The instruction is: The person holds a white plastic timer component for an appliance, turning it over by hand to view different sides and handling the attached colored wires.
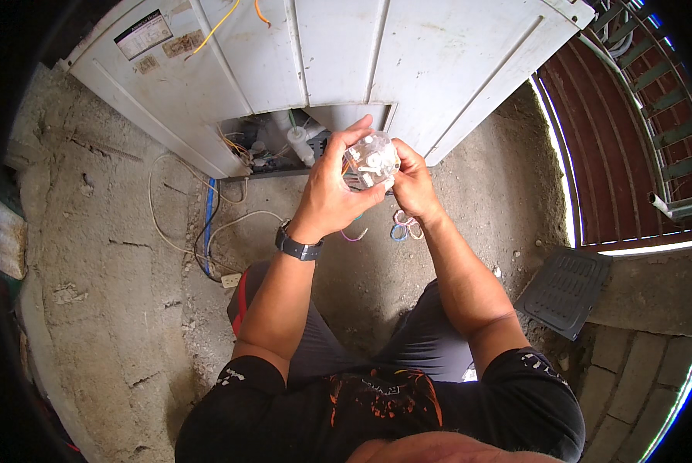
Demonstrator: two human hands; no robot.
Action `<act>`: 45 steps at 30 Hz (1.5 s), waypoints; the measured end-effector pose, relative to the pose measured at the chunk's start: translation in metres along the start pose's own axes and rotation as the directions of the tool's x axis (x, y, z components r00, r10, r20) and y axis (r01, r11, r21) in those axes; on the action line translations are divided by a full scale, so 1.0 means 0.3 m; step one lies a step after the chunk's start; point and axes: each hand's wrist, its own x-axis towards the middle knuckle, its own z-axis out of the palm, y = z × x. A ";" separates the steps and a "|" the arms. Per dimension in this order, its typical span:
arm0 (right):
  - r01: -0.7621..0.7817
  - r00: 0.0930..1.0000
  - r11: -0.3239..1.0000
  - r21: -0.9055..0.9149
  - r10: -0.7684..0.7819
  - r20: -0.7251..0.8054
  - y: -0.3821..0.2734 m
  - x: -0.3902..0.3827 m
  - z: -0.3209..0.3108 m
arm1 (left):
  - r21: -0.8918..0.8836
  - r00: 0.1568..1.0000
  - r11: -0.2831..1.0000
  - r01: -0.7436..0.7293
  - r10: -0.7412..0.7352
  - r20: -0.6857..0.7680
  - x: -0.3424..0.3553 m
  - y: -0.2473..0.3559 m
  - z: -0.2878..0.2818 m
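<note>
Between my two hands is a clear-cased washing machine timer [373, 160], with white gear-like parts showing through its see-through shell. My left hand [332, 184] wraps around its left side, thumb below and fingers above. My right hand [415, 185] pinches its right edge; the fingertips are partly hidden behind it. Thin coloured wires hang just beneath the timer. Beyond my hands stands a white washing machine [334, 54], its lower opening baring a white drain pipe [300, 144] and bundled wires [238, 147].
A dark vented panel [565, 292] lies on the concrete floor at right. Small loops of coloured wire [405, 225] lie below my hands. Cords and a blue hose [209, 220] run along the left, near a pale socket [231, 280]. A brown gate [604, 147] stands at far right.
</note>
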 end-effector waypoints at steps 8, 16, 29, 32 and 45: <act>0.058 0.997 0.998 -0.011 -0.058 -0.043 0.010 -0.003 0.014 | -0.048 0.996 0.995 0.084 -0.084 0.002 0.001 0.006 -0.003; 0.064 0.995 0.998 0.015 -0.063 -0.081 0.031 -0.001 0.031 | -0.071 0.997 0.996 0.055 -0.058 -0.042 -0.004 -0.001 0.010; 0.069 0.996 0.997 0.027 -0.068 -0.054 0.036 -0.002 0.036 | -0.061 0.999 0.998 0.026 -0.029 -0.044 -0.001 -0.002 -0.008; 0.075 0.997 0.997 0.008 -0.075 -0.028 0.039 -0.003 0.034 | 0.013 0.999 0.999 0.038 -0.038 -0.038 -0.002 0.003 -0.024; -0.015 1.000 1.000 0.011 0.015 -0.005 0.008 -0.006 0.026 | -0.016 0.996 0.999 0.037 -0.038 -0.080 -0.007 0.004 -0.011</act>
